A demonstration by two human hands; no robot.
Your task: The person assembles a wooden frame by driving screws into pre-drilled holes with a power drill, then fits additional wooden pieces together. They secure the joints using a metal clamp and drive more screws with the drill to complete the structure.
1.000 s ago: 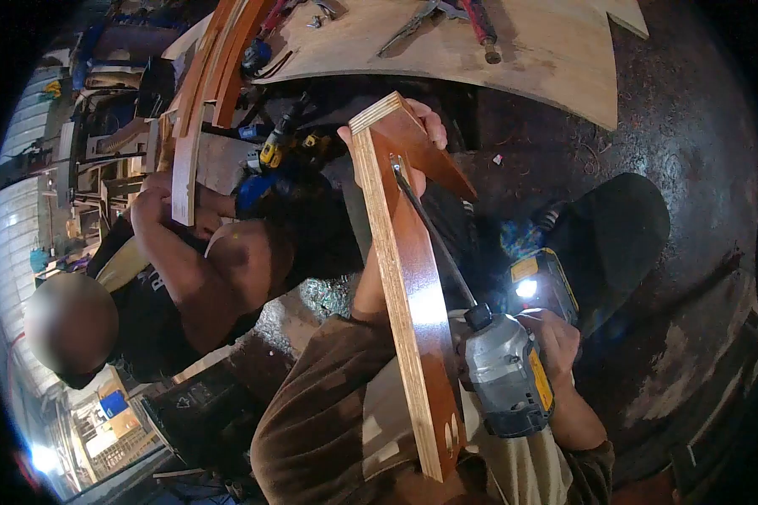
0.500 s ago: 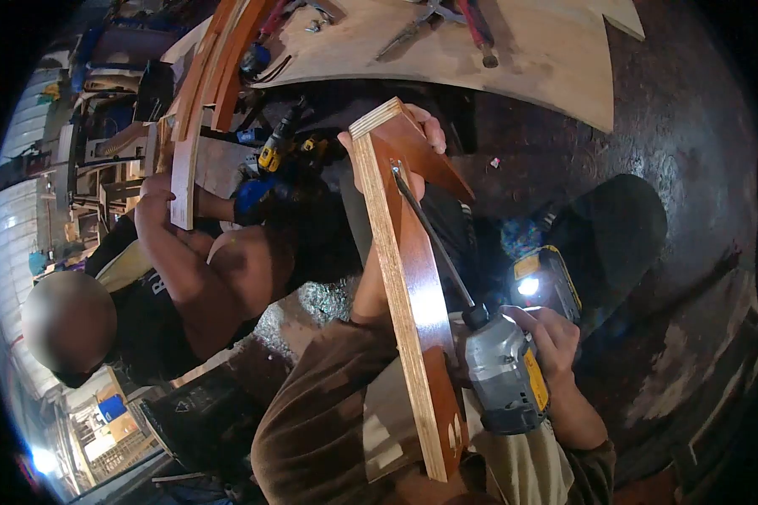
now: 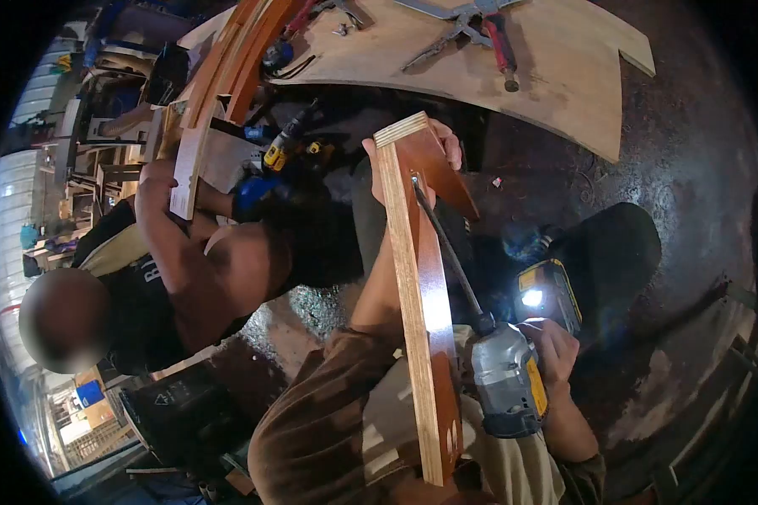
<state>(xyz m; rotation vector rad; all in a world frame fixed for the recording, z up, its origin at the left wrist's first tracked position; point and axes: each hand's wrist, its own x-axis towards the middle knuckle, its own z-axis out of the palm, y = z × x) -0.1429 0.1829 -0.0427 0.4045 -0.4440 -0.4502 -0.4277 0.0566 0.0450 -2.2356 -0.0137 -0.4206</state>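
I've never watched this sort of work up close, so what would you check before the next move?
1. Left hand grip on the wooden piece: ok, at its upper corner.
2. Right hand grip on the power driver: ok, held.
3. Long bit lined up: ok, its tip is at the slot. Firmly seated: cannot tell.
4. Left fingers well away from the tip: arguably not ok, they look close.
5. Light: ok, lit.
6. Other person clear: ok, off to one side.

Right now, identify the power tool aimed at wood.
The grey driver in the right hand: its bit reaches the wooden piece; the yellow drill sits apart.
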